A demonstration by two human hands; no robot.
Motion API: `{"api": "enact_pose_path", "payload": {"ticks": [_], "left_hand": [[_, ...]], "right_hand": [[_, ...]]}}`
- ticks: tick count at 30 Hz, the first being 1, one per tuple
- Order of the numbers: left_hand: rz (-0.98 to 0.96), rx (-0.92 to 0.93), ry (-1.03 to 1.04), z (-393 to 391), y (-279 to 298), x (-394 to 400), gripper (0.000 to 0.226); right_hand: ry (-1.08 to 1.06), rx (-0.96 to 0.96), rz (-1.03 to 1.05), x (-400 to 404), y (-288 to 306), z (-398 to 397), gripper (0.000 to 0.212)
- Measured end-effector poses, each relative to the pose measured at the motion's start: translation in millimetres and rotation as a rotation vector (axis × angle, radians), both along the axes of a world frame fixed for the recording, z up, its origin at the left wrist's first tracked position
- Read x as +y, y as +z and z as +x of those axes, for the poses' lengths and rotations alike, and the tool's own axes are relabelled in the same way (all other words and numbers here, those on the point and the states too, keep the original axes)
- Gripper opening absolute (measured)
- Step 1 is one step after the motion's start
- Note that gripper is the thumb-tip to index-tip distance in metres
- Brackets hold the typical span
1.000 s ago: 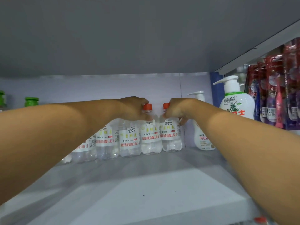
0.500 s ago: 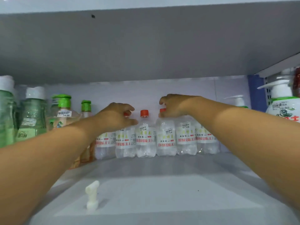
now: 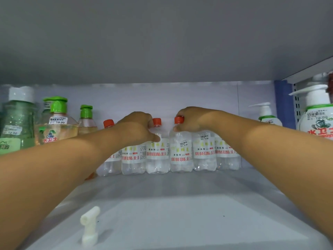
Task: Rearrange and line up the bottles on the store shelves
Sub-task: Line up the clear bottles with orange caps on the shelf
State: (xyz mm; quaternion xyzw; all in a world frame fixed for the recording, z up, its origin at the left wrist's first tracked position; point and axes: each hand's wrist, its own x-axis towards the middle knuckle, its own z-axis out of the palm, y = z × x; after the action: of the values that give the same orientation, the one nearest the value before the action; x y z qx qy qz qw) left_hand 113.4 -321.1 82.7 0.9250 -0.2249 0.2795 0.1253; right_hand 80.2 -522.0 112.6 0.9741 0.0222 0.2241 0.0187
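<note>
Both hands hold bottle tops at frame centre: right hand (image 3: 193, 120) pinches the red cap of the clear bottle (image 3: 180, 152) right of centre, fingers curled round it; left hand (image 3: 138, 127) curls over the neck of the next clear bottle (image 3: 157, 156), thumb on its shoulder. Six red-cap bottles stand in a row at the shelf (image 3: 180, 204) back, roughly in line w/ labels fwd. Looks mostly done; small gaps and depth left to even out. Green-cap bottles (image 3: 57, 120) upper left untouched.
</note>
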Motion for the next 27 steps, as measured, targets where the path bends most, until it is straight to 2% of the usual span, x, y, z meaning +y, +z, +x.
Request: {"api": "enact_pose_path", "payload": {"ticks": [6, 8, 11, 13, 15, 17, 20, 27], "left_hand": [[-0.051, -0.01, -0.042, -5, -4, 6, 0.044], [-0.167, -0.05, -0.075, -6, 0, 18, 0.04], [-0.306, -0.03, -0.014, -5, 9, 42, 0.035], [-0.222, 0.056, 0.05, -3, 6, 50, 0.048], [-0.112, 0.089, 0.084, 1, 0, 50, 0.064], [-0.079, 0.076, 0.097, 5, -2, 47, 0.066], [-0.056, 0.068, 0.131, 8, 2, 46, 0.062], [-0.076, 0.068, 0.161, 15, 3, 43, 0.061]], "right_hand": [[-0.008, 0.0, -0.014, 3, -4, -6, 0.045], [-0.011, -0.028, -0.009, 5, -3, -10, 0.051], [0.06, -0.136, 0.149, 19, 7, -18, 0.065], [0.119, -0.136, 0.164, 37, 16, -18, 0.066], [0.111, -0.071, 0.076, 56, 19, -13, 0.074], [0.07, -0.002, -0.01, 70, 13, -3, 0.078], [0.038, 0.028, -0.095, 79, 3, 11, 0.067], [0.078, -0.013, -0.083, 72, -1, 18, 0.046]]}}
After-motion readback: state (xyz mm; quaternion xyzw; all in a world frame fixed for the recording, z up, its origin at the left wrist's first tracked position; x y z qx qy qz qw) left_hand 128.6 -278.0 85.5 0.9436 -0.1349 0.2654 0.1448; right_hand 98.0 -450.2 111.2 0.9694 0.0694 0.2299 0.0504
